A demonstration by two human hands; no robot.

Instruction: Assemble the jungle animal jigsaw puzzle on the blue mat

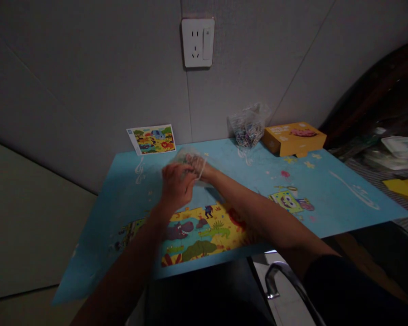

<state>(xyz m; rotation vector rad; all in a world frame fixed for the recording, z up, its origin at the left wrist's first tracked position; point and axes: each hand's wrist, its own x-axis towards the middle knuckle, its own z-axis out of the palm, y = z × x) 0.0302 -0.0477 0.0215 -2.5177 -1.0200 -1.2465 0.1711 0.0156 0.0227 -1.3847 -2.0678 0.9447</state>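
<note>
My left hand (178, 183) is closed on the mouth of a clear plastic bag (206, 162). My right hand (195, 164) reaches into that bag, and its fingers show only dimly through the plastic. Whether they hold anything cannot be made out. Just below both hands lies a partly assembled jigsaw puzzle (199, 235) with a hippo, a crocodile and green bushes. My right forearm covers its right part. Behind the hands, a picture card (154, 139) with a similar animal scene leans against the wall.
A blue mat (221, 154) with cartoon prints covers the table. Toward the back right stand another clear bag (247, 129) full of small pieces and an orange box (295, 138). A wall socket (197, 43) is above. A chair's metal armrest (275, 271) shows below the front edge.
</note>
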